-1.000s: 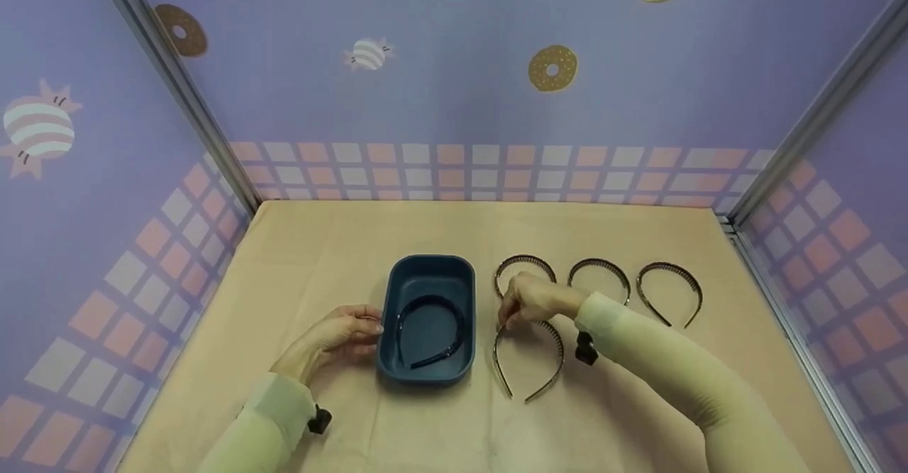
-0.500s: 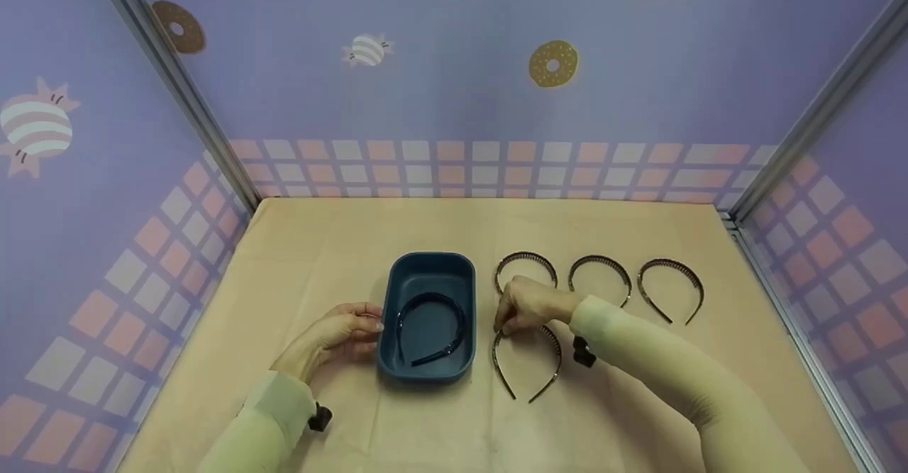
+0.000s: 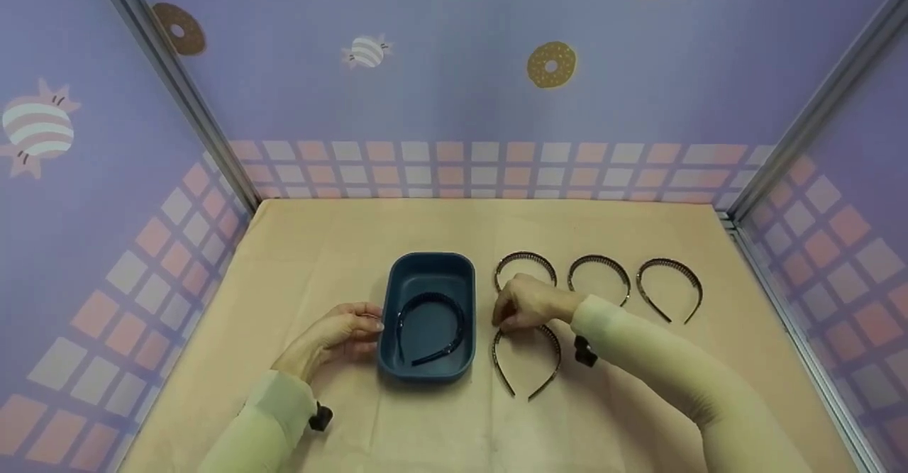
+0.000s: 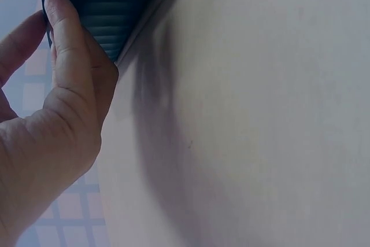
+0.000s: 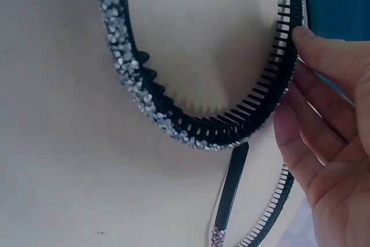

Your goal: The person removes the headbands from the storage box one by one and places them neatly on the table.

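Observation:
In the head view my right hand pinches a headband near the top of its left side. The right wrist view shows this headband close up, black with comb teeth inside and silver glitter outside. My thumb is on its inner side, the fingers on its outer side. My left hand touches the left wall of a blue plastic bin with its fingertips. The left wrist view has those fingers lying fairly straight against the bin's side. Inside the bin lies a dark headband.
Behind the right hand are more headbands in a row: one partly hidden by the hand, a middle one and one at the right. A cream cloth covers the table, with patterned walls around it.
My right hand has shifted slightly left, and the pinched headband's tips have moved a little. The left hand and the bin have stayed in place.

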A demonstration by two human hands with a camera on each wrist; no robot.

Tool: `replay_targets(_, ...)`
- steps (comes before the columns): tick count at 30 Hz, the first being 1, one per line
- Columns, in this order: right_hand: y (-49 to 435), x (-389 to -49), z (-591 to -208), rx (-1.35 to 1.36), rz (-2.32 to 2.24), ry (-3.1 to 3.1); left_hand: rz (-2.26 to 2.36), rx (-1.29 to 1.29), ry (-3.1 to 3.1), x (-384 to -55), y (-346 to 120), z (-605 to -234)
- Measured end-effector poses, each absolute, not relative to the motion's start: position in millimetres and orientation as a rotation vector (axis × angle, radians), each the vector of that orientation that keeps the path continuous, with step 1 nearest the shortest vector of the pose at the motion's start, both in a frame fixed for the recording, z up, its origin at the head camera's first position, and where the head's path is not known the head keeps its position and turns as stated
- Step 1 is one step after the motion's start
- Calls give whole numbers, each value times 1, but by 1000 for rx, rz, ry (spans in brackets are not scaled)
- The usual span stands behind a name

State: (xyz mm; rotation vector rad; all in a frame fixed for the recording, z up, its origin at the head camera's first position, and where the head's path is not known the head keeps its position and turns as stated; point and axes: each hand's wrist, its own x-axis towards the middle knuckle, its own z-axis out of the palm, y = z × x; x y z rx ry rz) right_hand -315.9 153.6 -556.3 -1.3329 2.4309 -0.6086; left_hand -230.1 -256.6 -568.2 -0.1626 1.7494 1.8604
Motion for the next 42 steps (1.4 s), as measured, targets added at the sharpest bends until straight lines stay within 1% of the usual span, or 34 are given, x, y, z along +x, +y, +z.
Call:
replay_targets(10, 146, -315, -539, -1165, -1116, 2539, 1895, -172, 1707, -230, -256, -568)
replay_targets(15, 123, -317, -524, -1114, -1297, 2492, 1893, -168, 1725, -231, -256, -569)
replay_targets(20, 92, -321, -518, -1128, -1374, 2473, 1896, -167, 1712, -230, -255, -568)
replay_targets(25, 62, -325, -521, -1148, -1359, 2471, 1903, -161, 1693, -229, -256, -568)
replay_targets(30, 40, -328, -529, -1130, -1189, 2510, 1891, -163, 1713, -229, -256, -568)
replay_targets(34, 25, -330, -536, -1129, -1065, 2541, 1884, -159, 1712, -229, -256, -568)
replay_targets(42, 5, -331, -549, -1140, -977, 2558, 1903, -162, 1694, -229, -257, -569)
